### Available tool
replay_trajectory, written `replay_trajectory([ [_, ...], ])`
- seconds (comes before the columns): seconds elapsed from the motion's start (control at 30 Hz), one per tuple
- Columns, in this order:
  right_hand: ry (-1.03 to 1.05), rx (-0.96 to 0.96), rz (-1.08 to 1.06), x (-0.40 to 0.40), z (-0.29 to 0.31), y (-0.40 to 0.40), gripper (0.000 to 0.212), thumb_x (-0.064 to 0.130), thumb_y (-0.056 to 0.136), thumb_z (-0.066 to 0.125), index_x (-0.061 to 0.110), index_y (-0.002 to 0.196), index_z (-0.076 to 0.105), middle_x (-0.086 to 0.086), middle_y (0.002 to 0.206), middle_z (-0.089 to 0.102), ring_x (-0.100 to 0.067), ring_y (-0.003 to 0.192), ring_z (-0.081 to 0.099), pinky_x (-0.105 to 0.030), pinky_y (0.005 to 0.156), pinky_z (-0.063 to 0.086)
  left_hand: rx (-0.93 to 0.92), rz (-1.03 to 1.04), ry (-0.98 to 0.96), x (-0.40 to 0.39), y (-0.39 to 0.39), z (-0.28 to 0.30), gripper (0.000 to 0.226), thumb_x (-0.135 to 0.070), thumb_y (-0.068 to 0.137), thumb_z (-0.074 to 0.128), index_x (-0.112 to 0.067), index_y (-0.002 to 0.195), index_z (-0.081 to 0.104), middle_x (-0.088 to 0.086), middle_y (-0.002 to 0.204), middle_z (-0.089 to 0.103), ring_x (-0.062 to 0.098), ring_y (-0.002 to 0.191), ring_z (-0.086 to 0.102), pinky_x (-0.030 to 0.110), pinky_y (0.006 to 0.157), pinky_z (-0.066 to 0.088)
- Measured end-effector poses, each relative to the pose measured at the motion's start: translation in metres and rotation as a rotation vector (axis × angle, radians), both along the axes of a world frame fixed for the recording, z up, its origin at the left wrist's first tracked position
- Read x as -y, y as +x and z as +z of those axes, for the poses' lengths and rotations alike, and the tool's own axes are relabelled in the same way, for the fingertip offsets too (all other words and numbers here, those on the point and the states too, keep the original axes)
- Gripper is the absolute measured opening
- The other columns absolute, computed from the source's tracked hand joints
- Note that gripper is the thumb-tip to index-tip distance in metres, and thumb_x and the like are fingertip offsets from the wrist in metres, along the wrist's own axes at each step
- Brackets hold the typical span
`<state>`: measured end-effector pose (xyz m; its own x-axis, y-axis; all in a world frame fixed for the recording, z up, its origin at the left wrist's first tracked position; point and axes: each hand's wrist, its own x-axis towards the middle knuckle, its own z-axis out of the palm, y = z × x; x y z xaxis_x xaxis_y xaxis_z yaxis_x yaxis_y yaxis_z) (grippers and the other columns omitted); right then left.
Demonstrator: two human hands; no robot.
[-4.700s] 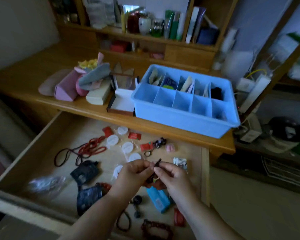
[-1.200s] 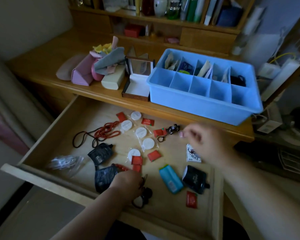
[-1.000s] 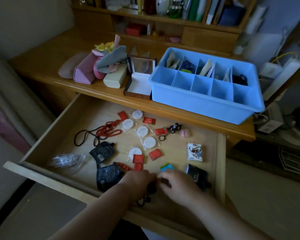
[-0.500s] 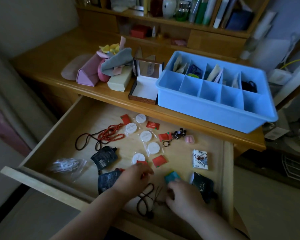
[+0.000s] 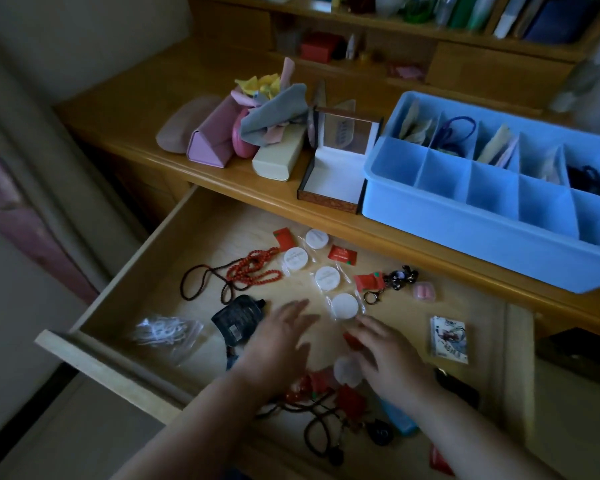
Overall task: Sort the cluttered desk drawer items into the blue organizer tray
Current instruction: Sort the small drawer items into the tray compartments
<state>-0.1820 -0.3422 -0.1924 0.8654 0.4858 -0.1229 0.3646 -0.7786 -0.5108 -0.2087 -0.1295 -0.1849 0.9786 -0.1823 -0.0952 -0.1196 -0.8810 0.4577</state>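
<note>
Reaching forward: both hands have left the black cords near the drawer's (image 5: 125, 299) front edge, left hand (image 5: 278, 344) and right hand (image 5: 388, 358) flat, empty. Blue organizer tray (image 5: 465, 237) on desk's right end; sorting unfinished.

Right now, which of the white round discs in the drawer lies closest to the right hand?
The white disc under the right hand's fingers, nearest the drawer front. The other four lie in a diagonal line farther back, untouched.
</note>
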Motion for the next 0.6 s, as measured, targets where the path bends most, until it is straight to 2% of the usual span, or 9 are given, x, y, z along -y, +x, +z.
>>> replay_trajectory([
  [0.07, -0.099, -0.015, 0.062, -0.005, -0.012, -0.007, 0.045, 0.035, 0.091, 0.053, 0.034, 0.136, 0.047, 0.010, 0.157, 0.016, -0.015, 0.141, 0.022, -0.027, 0.114, 0.020, -0.025, 0.206, 0.039, -0.027, 0.013, 0.002, 0.060, -0.032, 0.093, 0.046, -0.033, 0.146, 0.019, -0.005, 0.158, 0.008, 0.017, 0.145, 0.007, 0.040, 0.118, 0.014],
  [0.13, -0.162, -0.001, 0.113, -0.007, -0.022, -0.014, 0.048, 0.042, 0.090, 0.050, 0.043, 0.137, 0.041, 0.011, 0.159, 0.004, -0.011, 0.144, 0.004, -0.026, 0.114, 0.008, -0.152, 0.335, 0.131, -0.053, 0.023, 0.001, 0.069, -0.041, 0.093, 0.044, -0.027, 0.150, 0.007, 0.000, 0.159, -0.003, 0.023, 0.146, 0.001, 0.045, 0.117, 0.012],
  [0.23, -0.191, 0.000, 0.130, 0.000, -0.024, -0.018, 0.050, 0.050, 0.090, 0.047, 0.051, 0.138, 0.032, 0.022, 0.153, -0.009, 0.004, 0.137, -0.013, -0.018, 0.105, -0.006, -0.347, 0.253, 0.180, -0.074, 0.027, -0.007, 0.089, -0.048, 0.086, 0.055, -0.024, 0.151, 0.000, 0.001, 0.157, -0.017, 0.027, 0.145, -0.001, 0.043, 0.116, 0.020],
  [0.3, -0.223, 0.028, 0.125, 0.009, -0.021, -0.018, 0.052, 0.051, 0.089, 0.046, 0.050, 0.139, 0.032, 0.021, 0.155, -0.007, 0.001, 0.140, -0.008, -0.020, 0.110, -0.001, -0.312, 0.153, 0.122, -0.078, 0.025, -0.011, 0.098, -0.048, 0.078, 0.068, -0.022, 0.151, 0.008, 0.003, 0.157, -0.015, 0.027, 0.145, 0.003, 0.039, 0.116, 0.024],
  [0.37, -0.237, 0.039, 0.092, 0.017, -0.016, -0.018, 0.053, 0.047, 0.089, 0.050, 0.046, 0.139, 0.036, 0.015, 0.158, 0.005, -0.007, 0.144, 0.004, -0.026, 0.114, 0.010, -0.250, 0.125, 0.102, -0.077, 0.021, -0.011, 0.100, -0.047, 0.072, 0.075, -0.023, 0.149, 0.017, 0.003, 0.158, -0.008, 0.026, 0.144, 0.009, 0.038, 0.114, 0.029],
  [0.43, -0.228, 0.026, 0.039, 0.025, -0.011, -0.019, 0.053, 0.040, 0.087, 0.055, 0.041, 0.138, 0.040, 0.012, 0.156, 0.017, -0.011, 0.142, 0.017, -0.027, 0.113, 0.018, -0.223, 0.168, 0.206, -0.073, 0.017, -0.008, 0.095, -0.046, 0.070, 0.076, -0.024, 0.146, 0.024, 0.005, 0.155, 0.004, 0.028, 0.138, 0.020, 0.040, 0.109, 0.036],
  [0.5, -0.224, 0.020, -0.019, 0.034, -0.005, -0.021, 0.050, 0.035, 0.087, 0.059, 0.037, 0.135, 0.046, 0.011, 0.152, 0.027, -0.013, 0.137, 0.028, -0.027, 0.112, 0.022, -0.218, 0.198, 0.277, -0.070, 0.015, -0.003, 0.086, -0.045, 0.070, 0.076, -0.021, 0.140, 0.032, 0.007, 0.145, 0.024, 0.028, 0.126, 0.035, 0.041, 0.101, 0.044],
  [0.57, -0.225, 0.060, -0.068, 0.042, 0.000, -0.023, 0.043, 0.033, 0.086, 0.062, 0.034, 0.129, 0.054, 0.010, 0.146, 0.037, -0.015, 0.132, 0.035, -0.029, 0.109, 0.026, -0.231, 0.186, 0.294, -0.066, 0.012, 0.002, 0.080, -0.047, 0.073, 0.072, -0.021, 0.138, 0.034, 0.006, 0.141, 0.030, 0.027, 0.124, 0.038, 0.042, 0.101, 0.043],
  [0.6, -0.205, 0.086, -0.092, 0.044, 0.003, -0.025, 0.038, 0.031, 0.085, 0.064, 0.031, 0.123, 0.059, 0.009, 0.140, 0.045, -0.017, 0.127, 0.041, -0.029, 0.106, 0.029, -0.211, 0.163, 0.319, -0.064, 0.011, 0.005, 0.078, -0.048, 0.075, 0.068, -0.023, 0.140, 0.034, 0.006, 0.144, 0.028, 0.027, 0.128, 0.035, 0.042, 0.105, 0.038],
])
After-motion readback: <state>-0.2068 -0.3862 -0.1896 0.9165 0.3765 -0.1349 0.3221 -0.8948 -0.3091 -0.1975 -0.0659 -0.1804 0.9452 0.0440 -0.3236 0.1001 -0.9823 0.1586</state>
